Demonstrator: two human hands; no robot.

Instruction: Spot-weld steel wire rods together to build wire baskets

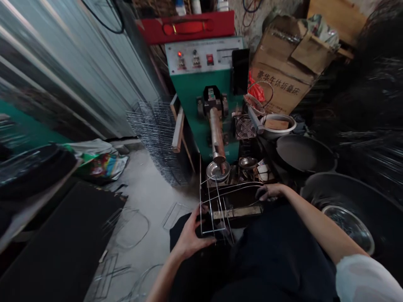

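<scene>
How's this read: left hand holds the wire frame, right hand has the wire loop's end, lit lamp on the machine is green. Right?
Lamp colour's wrong: the lit lamp on the machine is red, per the head view. Left hand holds the wire frame, right hand has the wire loop's end.

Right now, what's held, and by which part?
The left hand grips the wire frame near its lower end; the right hand holds the curved wire by its right end.

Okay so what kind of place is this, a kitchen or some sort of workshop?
Likely a small metalworking workshop: a green machine with switches and a copper-coloured arm, a wire frame in the left hand, and stacked wire grids.
</scene>
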